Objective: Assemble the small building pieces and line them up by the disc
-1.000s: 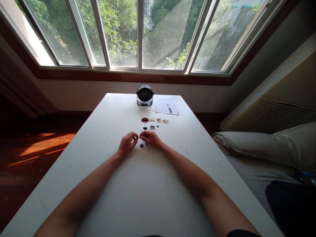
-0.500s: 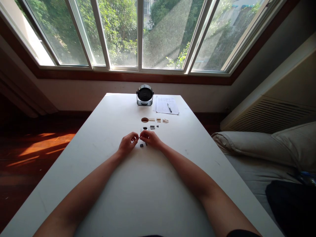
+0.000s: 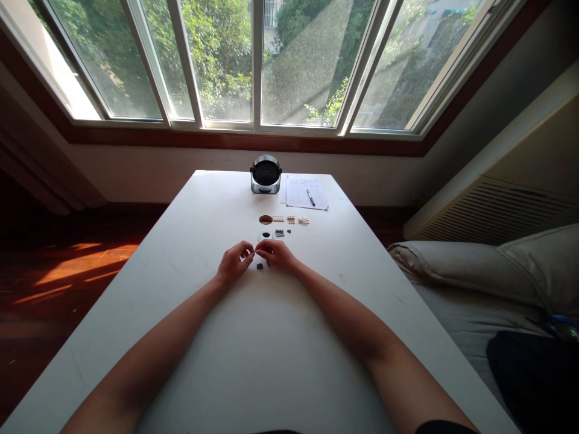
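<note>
My left hand (image 3: 233, 262) and my right hand (image 3: 277, 253) meet over the middle of the white table (image 3: 190, 241), fingertips pinched together on a tiny piece too small to name. A small dark brick (image 3: 259, 266) lies on the table just below the fingertips. Beyond the hands lie a round pale part with a dark centre (image 3: 265, 235), small dark pieces (image 3: 279, 232), a brown disc (image 3: 265, 219) and a row of tan bricks (image 3: 291, 220).
A small round fan (image 3: 265, 175) stands at the table's far edge, beside a sheet of paper (image 3: 306, 193) with a pen (image 3: 310, 197) on it. A bed with a pillow (image 3: 493, 265) lies to the right. Windows span the far wall.
Almost nothing differs. Both hands stay pinched together at the same spot, with only slight shifts of the fingers.
</note>
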Action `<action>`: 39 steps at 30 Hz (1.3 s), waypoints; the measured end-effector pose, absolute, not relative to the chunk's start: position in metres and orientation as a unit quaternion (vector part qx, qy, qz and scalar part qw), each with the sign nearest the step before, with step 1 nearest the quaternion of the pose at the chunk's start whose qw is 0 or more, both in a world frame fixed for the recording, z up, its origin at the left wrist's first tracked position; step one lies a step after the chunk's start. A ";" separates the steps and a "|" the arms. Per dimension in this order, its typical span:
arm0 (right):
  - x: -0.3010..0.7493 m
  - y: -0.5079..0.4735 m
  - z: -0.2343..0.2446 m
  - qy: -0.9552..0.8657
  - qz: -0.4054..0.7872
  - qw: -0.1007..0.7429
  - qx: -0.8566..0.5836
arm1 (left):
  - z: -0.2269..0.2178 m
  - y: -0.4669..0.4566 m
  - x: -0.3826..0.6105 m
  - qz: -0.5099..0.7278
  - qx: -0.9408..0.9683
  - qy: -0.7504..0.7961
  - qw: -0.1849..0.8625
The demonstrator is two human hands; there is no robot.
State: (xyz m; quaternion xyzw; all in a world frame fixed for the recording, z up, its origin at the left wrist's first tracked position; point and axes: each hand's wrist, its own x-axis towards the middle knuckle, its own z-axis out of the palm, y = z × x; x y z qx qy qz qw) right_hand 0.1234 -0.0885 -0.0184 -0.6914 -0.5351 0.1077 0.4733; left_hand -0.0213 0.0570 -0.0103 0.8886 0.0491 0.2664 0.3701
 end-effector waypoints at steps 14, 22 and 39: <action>0.123 -0.088 -0.019 -0.533 0.105 0.474 -0.693 | -0.012 0.057 -0.019 0.270 0.889 0.049 0.367; 0.123 -0.090 -0.015 -0.536 0.098 0.471 -0.694 | -0.012 0.057 -0.020 0.269 0.889 0.050 0.367; 0.123 -0.087 -0.021 -0.529 0.107 0.467 -0.700 | -0.012 0.058 -0.020 0.257 0.892 0.060 0.366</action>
